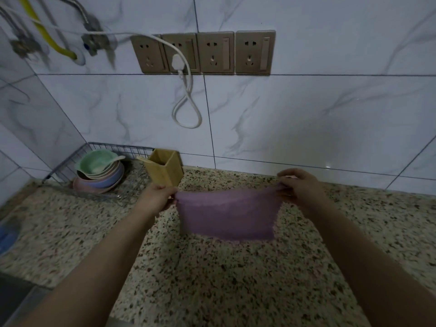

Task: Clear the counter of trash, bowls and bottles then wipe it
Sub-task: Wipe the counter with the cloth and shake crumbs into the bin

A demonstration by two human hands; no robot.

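Observation:
A purple cloth (226, 214) hangs spread out above the speckled granite counter (212, 279). My left hand (158, 197) pinches its upper left corner and my right hand (299, 185) pinches its upper right corner, stretching the top edge between them. The cloth's lower edge hangs just over the counter. A stack of pastel bowls (99, 172) with a white spoon in the top green one sits in a wire rack (70, 161) at the back left corner.
A bamboo utensil holder (165, 169) stands by the rack near the tiled wall. Four wall sockets (203, 53) hang above, one with a white plug and looped cord. A blue object (7, 237) lies at the left edge; pipes are at upper left.

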